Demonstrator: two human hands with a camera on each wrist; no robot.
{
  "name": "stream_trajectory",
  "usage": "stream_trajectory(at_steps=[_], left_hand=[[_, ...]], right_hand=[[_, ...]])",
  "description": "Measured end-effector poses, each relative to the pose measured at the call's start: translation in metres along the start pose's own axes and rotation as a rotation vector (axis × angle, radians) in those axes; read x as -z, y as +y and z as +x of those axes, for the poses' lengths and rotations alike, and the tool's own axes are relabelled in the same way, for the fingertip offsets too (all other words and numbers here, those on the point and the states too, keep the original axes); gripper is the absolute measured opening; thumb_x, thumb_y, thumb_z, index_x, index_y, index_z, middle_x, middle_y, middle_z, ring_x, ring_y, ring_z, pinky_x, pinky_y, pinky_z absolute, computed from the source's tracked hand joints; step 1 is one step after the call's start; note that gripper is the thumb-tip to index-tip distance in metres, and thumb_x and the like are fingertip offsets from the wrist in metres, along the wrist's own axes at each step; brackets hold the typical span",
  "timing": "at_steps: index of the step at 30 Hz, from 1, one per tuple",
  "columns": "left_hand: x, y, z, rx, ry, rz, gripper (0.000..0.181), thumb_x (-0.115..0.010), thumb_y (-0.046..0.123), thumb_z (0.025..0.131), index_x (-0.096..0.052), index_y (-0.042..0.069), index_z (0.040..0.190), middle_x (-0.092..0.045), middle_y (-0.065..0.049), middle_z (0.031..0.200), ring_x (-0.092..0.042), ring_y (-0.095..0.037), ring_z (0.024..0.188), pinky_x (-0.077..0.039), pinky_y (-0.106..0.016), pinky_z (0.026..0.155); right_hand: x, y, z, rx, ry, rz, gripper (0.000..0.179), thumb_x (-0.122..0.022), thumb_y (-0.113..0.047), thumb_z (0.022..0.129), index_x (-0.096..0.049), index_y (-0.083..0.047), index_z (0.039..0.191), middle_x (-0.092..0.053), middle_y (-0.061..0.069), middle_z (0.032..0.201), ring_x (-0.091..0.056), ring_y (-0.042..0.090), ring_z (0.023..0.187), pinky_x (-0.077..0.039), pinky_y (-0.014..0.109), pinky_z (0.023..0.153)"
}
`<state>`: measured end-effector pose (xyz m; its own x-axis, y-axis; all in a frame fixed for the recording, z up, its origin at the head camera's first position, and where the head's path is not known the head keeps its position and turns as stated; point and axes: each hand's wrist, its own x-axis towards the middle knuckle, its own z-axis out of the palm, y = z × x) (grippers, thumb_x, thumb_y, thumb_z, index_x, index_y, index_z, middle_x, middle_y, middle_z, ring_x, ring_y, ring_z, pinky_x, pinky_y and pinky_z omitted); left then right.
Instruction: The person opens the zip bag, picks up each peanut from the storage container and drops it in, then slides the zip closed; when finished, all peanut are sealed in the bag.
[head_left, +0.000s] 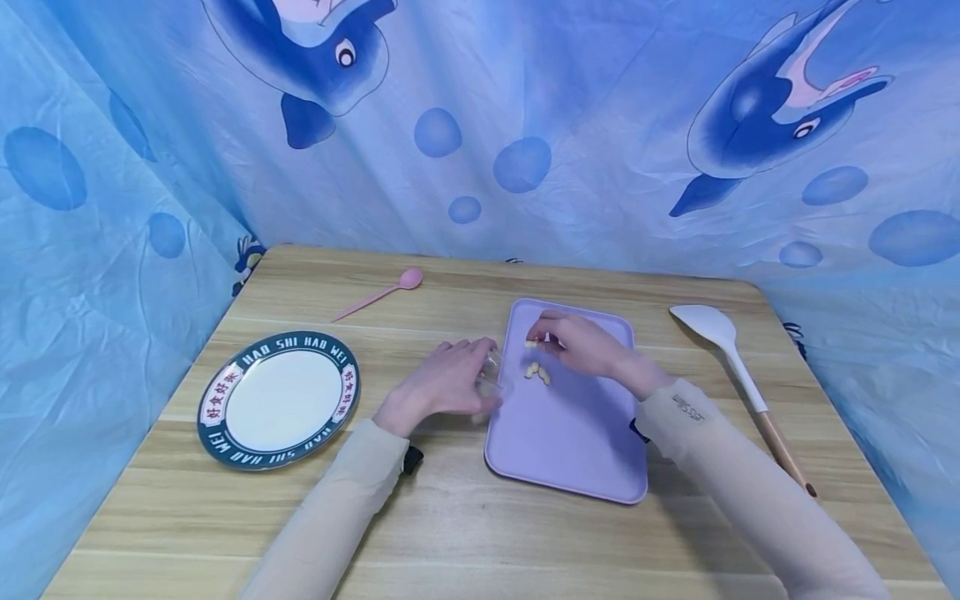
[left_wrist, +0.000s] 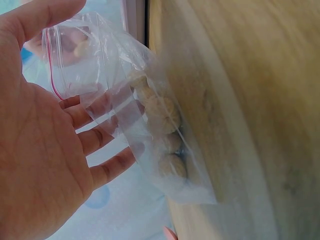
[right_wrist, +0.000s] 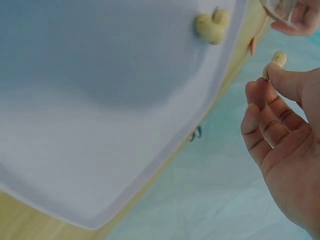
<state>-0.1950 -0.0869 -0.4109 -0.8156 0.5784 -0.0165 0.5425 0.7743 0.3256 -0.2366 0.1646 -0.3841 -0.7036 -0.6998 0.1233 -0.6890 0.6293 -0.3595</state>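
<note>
My left hand holds a clear zip bag by its mouth, beside the tray's left edge. Several brown, lumpy peanuts show through the plastic in the left wrist view. Over the upper part of a purple tray, my right hand pinches one peanut in its shell between thumb and fingertips. A few pale peanuts lie on the tray just below that hand, close together.
A white plate with a dark green lettered rim sits on the left of the wooden table. Behind it lies a pink spoon. Right of the tray is a white ladle with a wooden handle. A blue dolphin-print curtain hangs behind.
</note>
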Motion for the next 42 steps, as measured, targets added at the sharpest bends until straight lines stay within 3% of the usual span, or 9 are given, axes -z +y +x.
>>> stream_trajectory(at_steps=[7,16,21,42], left_hand=[[0.000,-0.001,0.000,0.004,0.004,0.001,0.081,-0.073,0.054,0.078,-0.045,0.010,0.142,-0.065,-0.001,0.117,-0.057,-0.021,0.109,-0.043,-0.044,0.096],[0.001,0.000,0.000,0.005,0.006,0.004,0.081,-0.073,0.052,0.078,-0.045,0.011,0.142,-0.064,-0.003,0.118,-0.058,-0.020,0.110,-0.042,-0.044,0.096],[0.002,0.000,0.000,0.005,0.005,0.008,0.082,-0.073,0.053,0.078,-0.045,0.011,0.142,-0.063,-0.003,0.123,-0.057,-0.020,0.111,-0.042,-0.044,0.097],[0.001,0.000,0.000,0.016,-0.009,-0.001,0.081,-0.073,0.053,0.079,-0.045,0.012,0.143,-0.063,-0.001,0.121,-0.057,-0.019,0.112,-0.041,-0.043,0.099]], right_hand=[[0.008,-0.022,0.002,0.068,-0.026,0.021,0.019,-0.068,0.003,0.091,-0.072,-0.008,0.106,-0.064,0.001,0.101,-0.064,0.015,0.090,-0.053,0.031,0.079],[-0.002,-0.033,0.003,0.126,-0.065,0.008,0.023,-0.069,0.004,0.090,-0.072,-0.011,0.106,-0.062,-0.004,0.104,-0.063,0.011,0.091,-0.052,0.027,0.080],[-0.009,-0.036,0.002,0.117,-0.089,0.001,0.024,-0.068,0.004,0.090,-0.073,-0.013,0.106,-0.062,-0.004,0.105,-0.064,0.017,0.096,-0.052,0.030,0.083],[-0.017,-0.046,0.001,0.118,-0.126,-0.014,0.023,-0.066,0.003,0.092,-0.073,-0.011,0.109,-0.062,-0.003,0.108,-0.062,0.015,0.097,-0.051,0.034,0.086]])
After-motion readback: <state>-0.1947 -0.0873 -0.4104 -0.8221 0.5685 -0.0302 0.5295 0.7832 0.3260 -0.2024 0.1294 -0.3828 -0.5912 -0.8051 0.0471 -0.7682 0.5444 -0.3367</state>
